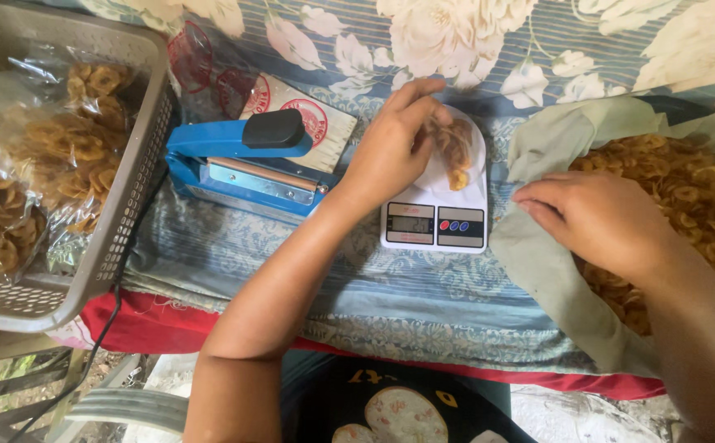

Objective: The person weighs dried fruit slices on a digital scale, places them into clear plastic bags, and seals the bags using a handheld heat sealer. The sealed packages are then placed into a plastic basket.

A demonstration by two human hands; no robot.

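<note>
Left hand (394, 143) holds a partly filled chip bag (454, 152) on the white scale (434, 215); right hand (595, 217), apparently empty, rests on loose chips (685, 184); sealer (242, 168) unused.

We are seeing a cloth (423, 295) showing pale blue-grey with faint leaf scrolls, turning to blue stripes with big cream roses further back, and a red layer (140, 324) is peeking out beneath it. The scale (433, 215) is showing white, with a grey display and red and blue buttons. The sealer (242, 168) is showing bright blue with a black knob. The chips (685, 180) are glowing golden brown on a pale green sheet (538, 262). The basket (140, 172) is looking grey. The labels (324, 123) are showing cream with red round stamps.
</note>
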